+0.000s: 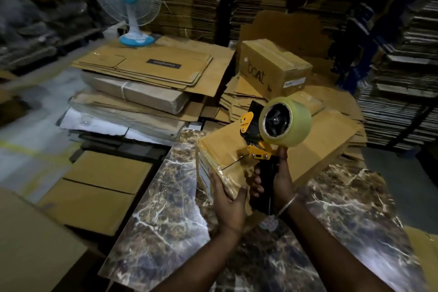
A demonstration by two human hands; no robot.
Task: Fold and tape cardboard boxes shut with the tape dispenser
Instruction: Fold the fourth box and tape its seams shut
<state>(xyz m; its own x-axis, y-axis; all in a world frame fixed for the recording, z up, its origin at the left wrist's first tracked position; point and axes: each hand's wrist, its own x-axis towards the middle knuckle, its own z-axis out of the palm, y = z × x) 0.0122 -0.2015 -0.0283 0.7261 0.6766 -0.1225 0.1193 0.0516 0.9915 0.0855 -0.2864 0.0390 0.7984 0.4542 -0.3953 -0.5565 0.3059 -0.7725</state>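
Observation:
A small cardboard box point(220, 149) sits on the marble-patterned table point(166, 208), its flaps folded down and shiny tape along the near edge. My left hand point(228, 199) grips the box's near corner, thumb on top. My right hand point(276, 178) holds the black handle of the yellow-and-black tape dispenser point(256, 142), which stands over the box's top right part. Its large roll of clear tape point(284, 121) faces the camera. A metal bangle circles my right wrist.
A closed box marked "boat" point(272, 66) stands behind, on flattened cartons. Stacks of flat cardboard point(147, 71) lie to the left under a blue-and-white fan point(132, 2). More flat boxes point(99, 187) lie on the floor at left. Tall cardboard stacks fill the background.

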